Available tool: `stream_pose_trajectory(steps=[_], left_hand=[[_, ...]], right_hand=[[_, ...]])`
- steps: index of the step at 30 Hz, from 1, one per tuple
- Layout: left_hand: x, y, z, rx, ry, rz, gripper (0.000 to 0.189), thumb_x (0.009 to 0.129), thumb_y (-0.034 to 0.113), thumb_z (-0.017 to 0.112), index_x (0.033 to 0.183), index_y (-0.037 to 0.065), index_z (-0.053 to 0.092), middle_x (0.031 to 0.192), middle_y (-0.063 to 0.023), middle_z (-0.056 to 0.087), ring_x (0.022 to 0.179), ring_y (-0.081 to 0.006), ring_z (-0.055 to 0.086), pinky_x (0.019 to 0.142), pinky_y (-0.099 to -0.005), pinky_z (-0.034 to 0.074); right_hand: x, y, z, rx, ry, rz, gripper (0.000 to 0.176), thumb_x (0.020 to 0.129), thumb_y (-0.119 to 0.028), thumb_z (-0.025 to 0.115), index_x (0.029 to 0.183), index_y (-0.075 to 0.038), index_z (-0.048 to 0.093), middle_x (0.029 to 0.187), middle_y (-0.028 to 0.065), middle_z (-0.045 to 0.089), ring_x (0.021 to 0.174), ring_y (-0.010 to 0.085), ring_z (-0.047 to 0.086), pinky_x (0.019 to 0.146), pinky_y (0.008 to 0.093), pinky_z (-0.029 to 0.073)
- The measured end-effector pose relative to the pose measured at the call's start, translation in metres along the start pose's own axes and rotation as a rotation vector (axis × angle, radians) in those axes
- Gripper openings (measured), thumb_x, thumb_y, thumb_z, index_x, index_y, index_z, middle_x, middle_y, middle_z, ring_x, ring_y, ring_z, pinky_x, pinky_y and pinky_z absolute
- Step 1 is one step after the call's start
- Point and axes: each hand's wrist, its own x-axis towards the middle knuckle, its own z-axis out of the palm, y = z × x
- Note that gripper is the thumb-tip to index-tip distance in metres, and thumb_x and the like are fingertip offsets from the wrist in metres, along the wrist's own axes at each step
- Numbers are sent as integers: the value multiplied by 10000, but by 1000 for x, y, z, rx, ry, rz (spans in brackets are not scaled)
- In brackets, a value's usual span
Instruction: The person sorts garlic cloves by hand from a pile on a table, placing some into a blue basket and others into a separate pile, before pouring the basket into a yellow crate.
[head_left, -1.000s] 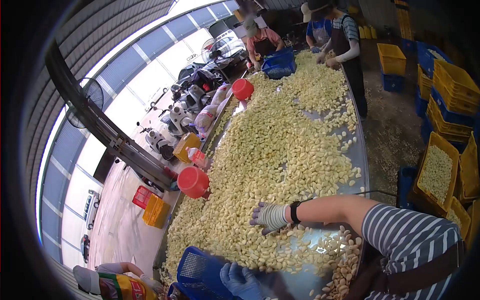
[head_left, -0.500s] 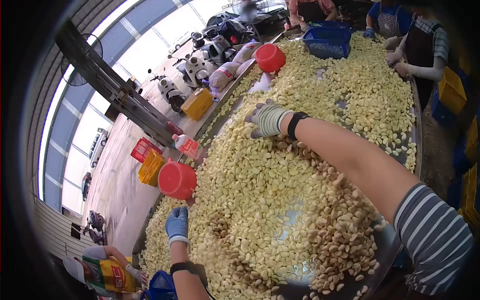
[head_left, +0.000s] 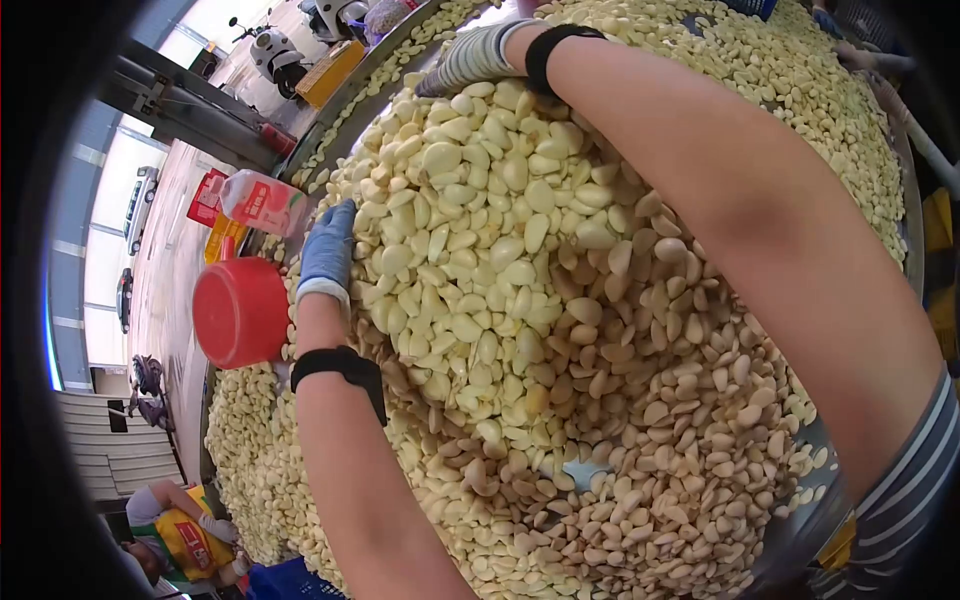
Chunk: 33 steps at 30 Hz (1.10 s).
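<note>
"Head view, item one: cloves (head_left: 500, 260)," says the clerk. "Location?"

"Heaped at the centre of the tabletop (head_left: 585, 472), between both forearms. A looser spread runs on towards 1 o'clock."

"Item two: left hand (head_left: 328, 250)."

"Blue glove, at 9 o'clock of the heap. Grip wide: fingers straight, palm pressed to the heap's side, nothing closed in it."

"Item three: right hand (head_left: 470, 55)."

"Striped glove, at 12 o'clock, beyond the heap. Grip wide as well, fingers laid flat over the far cloves."

"Sundries?"

"Red bowl (head_left: 240, 312) at 9 o'clock, just outside the left hand. Bottle (head_left: 262, 202) at 10. One co-worker (head_left: 175, 530) at 7, well apart."

"Handling note?"

"My judgement: keep both palms low on the metal and the fingers together, so cloves do not slip under or between them. Draw evenly from 12 and from 9, and mind the bowl beside the left wrist."

"Changes against the entry half a second old?"

"The left hand was down at 7 o'clock, short of the heap, and is now up against it. The right hand lay on a flatter spread, and the cloves now stand piled higher. The bare patch of metal has shrunk. The view sits closer over the heap."
</note>
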Motion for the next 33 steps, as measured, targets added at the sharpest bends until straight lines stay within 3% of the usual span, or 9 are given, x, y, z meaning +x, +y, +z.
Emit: stream_pose_trajectory(steps=[4,5,8,10,14,20,24,28,33], left_hand=[[-32,27,-2,179,-121,-202,556,940,495,368,1196,48,580,1190,-239,593,1141,-366,537,960,-388,407],[-49,45,-6,282,-117,-308,596,897,517,468,1183,14,609,1130,-148,645,1017,-232,594,898,-353,429],[-54,-37,14,534,-427,-51,498,916,423,482,1160,10,614,1105,-187,655,1006,-246,604,890,-351,444],[-110,-41,18,227,-363,-45,360,964,248,348,1182,82,581,1135,-249,607,1054,-394,583,893,-434,464],[-203,-88,17,198,-366,43,413,954,302,380,1300,104,490,1091,-234,626,1070,-387,574,931,-421,445],[-398,-28,-38,228,-340,-669,575,885,530,441,1185,71,613,1113,-206,638,1036,-371,586,911,-390,432],[-553,-38,-41,566,-284,-331,376,884,386,480,1062,117,674,1120,-138,644,1048,-321,581,928,-389,440],[-668,-1,-21,470,163,-596,314,864,303,549,1094,127,670,1222,-98,578,1182,-296,492,1064,-530,240],[-730,87,26,508,359,-711,474,832,351,601,1263,154,571,1375,-111,470,1311,-361,334,1117,-570,79]], right_hand=[[-18,-9,5,-73,9,9,676,818,-622,551,1178,-56,638,1141,133,649,1006,258,620,881,378,471],[-21,-11,11,-36,-24,-4,739,798,-669,540,1197,-53,625,1188,154,625,1077,279,592,920,384,450],[-44,-27,28,-40,-190,57,843,768,-732,522,1238,-37,598,1299,182,553,1184,326,527,997,398,401],[-67,-38,52,9,-224,116,808,771,-735,522,1158,-35,646,1171,154,634,1094,286,576,949,362,428],[-126,-47,127,220,-402,104,757,795,-695,543,1179,-50,638,1201,152,624,1104,274,568,986,348,401],[-282,-142,199,137,-620,-263,658,866,-637,445,1317,-164,521,1233,121,608,1111,328,578,953,395,436],[-374,-177,240,60,-803,-415,710,871,-651,440,1400,-178,430,1398,162,453,1266,369,448,1058,445,351],[-354,-127,149,71,-150,-714,608,871,-527,505,1333,-131,512,1277,174,559,1179,331,530,1011,442,400],[-232,57,18,-311,305,-133,481,870,-363,571,1241,-59,552,1182,184,602,1088,337,569,959,410,429]])
